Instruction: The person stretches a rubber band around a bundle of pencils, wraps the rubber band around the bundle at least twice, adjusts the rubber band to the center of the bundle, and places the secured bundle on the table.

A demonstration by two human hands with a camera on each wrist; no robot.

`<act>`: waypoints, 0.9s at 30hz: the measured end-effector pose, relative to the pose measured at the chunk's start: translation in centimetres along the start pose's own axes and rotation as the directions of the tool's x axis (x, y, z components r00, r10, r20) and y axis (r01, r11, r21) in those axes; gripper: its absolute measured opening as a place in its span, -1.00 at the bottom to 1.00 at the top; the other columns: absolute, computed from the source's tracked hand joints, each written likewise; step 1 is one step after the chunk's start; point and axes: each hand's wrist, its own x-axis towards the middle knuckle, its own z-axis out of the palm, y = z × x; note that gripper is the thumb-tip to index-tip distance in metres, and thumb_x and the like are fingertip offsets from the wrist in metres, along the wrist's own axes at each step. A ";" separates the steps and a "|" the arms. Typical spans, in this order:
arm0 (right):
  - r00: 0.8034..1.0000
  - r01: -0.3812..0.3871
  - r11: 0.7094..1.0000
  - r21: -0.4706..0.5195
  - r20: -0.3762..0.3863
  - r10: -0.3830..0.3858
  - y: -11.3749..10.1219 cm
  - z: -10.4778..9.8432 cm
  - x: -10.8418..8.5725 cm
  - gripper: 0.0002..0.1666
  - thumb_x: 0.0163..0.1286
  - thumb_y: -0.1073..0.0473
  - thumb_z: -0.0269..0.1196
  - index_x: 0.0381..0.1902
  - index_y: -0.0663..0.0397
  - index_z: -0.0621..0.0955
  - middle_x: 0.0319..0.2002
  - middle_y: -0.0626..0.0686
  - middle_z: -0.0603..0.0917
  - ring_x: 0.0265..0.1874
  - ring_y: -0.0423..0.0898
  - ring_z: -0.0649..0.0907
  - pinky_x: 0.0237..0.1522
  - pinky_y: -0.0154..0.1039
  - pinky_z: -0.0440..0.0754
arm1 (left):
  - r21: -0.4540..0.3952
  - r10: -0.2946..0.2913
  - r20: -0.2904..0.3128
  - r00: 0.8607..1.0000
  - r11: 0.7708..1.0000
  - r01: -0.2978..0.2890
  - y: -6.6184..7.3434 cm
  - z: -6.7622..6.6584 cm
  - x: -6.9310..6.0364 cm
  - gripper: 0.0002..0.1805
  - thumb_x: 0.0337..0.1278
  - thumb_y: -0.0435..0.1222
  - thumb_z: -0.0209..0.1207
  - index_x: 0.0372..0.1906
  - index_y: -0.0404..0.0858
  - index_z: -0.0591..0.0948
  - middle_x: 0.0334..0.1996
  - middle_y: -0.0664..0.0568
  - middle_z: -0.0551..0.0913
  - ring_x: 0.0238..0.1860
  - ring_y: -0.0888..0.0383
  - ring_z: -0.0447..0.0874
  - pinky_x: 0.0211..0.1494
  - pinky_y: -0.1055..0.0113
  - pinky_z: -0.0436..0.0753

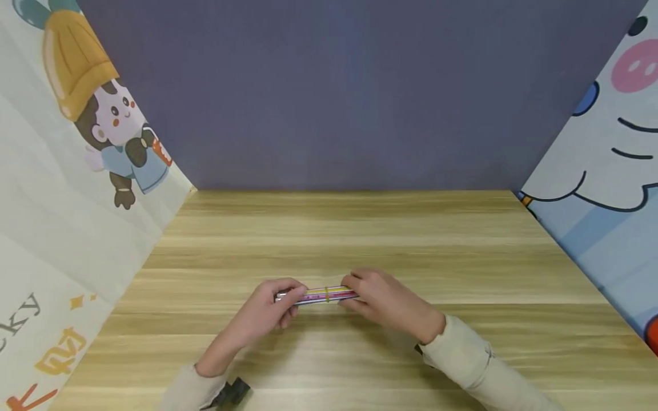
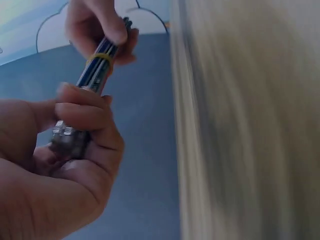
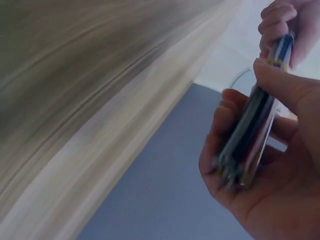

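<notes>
A bundle of pencils (image 1: 313, 295) is held level above the wooden table, its striped barrels showing pink, yellow, white and dark blue. Round its middle goes a yellow rubber band (image 1: 327, 294). My left hand (image 1: 264, 311) grips the left end, where silvery tips stick out past the thumb. The right end is in the grip of my right hand (image 1: 388, 302), which covers it in the head view. In the left wrist view the bundle (image 2: 95, 70) runs between both hands. Blurred ends of the pencils (image 3: 247, 132) show against the right palm in the right wrist view.
The light wooden table (image 1: 349, 240) ends at a plain grey-blue wall panel (image 1: 349, 97) at the back. Cartoon-printed sheets stand on both sides, the left sheet (image 1: 46, 171) and the right sheet (image 1: 591, 171). Dark straps (image 1: 233, 393) show at the wrists.
</notes>
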 end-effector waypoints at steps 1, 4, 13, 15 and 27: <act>1.000 -0.017 1.000 0.024 0.013 0.017 0.4 0.1 -0.1 -0.80 0.34 0.02 0.38 -0.30 -0.04 0.60 -0.44 -0.20 0.47 -0.56 -0.32 0.39 -0.53 -0.46 0.44 | 0.047 0.022 -0.012 1.000 0.999 -0.021 -0.1 -0.2 0.1 -0.70 0.46 -0.13 0.11 -0.14 -0.29 0.68 -0.57 -0.13 0.60 -0.67 0.22 0.48 -0.71 0.41 0.51; 0.997 -0.068 0.994 0.085 0.048 0.064 1.5 0.2 -0.3 -0.85 0.37 0.02 0.36 -0.31 -0.11 0.60 -0.43 -0.25 0.49 -0.55 -0.33 0.41 -0.54 -0.46 0.46 | 0.178 0.071 -0.034 0.997 0.982 -0.064 -0.4 -0.8 0.5 -0.78 0.36 -0.18 0.22 -0.11 -0.24 0.70 -0.46 -0.04 0.68 -0.53 0.21 0.55 -0.58 0.45 0.56; 0.991 -0.109 0.979 0.172 0.092 0.094 4.0 1.1 -0.6 -0.89 0.32 0.13 0.39 -0.29 -0.04 0.63 -0.43 -0.22 0.54 -0.51 -0.31 0.44 -0.49 -0.43 0.49 | 0.499 0.143 0.005 0.990 0.858 -0.126 -1.2 -0.9 2.2 -0.82 0.12 -0.38 0.37 -0.16 -0.19 0.71 -0.29 0.11 0.73 -0.35 0.28 0.60 -0.29 0.37 0.65; 0.992 -0.099 0.981 0.169 0.093 0.084 4.4 1.3 -0.7 -0.88 0.31 0.15 0.40 -0.34 -0.05 0.62 -0.47 -0.22 0.52 -0.52 -0.31 0.42 -0.51 -0.43 0.46 | 0.559 0.140 0.032 0.990 0.818 -0.134 -1.2 -0.7 2.5 -0.82 0.11 -0.39 0.38 -0.17 -0.19 0.70 -0.29 0.09 0.74 -0.34 0.28 0.60 -0.28 0.36 0.64; 0.985 -0.141 0.988 0.064 0.105 0.134 4.3 1.4 -1.3 -0.85 0.24 0.29 0.42 -0.24 0.00 0.68 -0.39 -0.13 0.57 -0.49 -0.28 0.45 -0.50 -0.40 0.49 | 0.735 0.195 0.051 0.979 0.656 -0.169 -1.0 0.1 2.8 -0.78 -0.07 -0.45 0.44 -0.28 -0.24 0.66 -0.40 0.03 0.67 -0.39 0.18 0.57 -0.37 0.30 0.63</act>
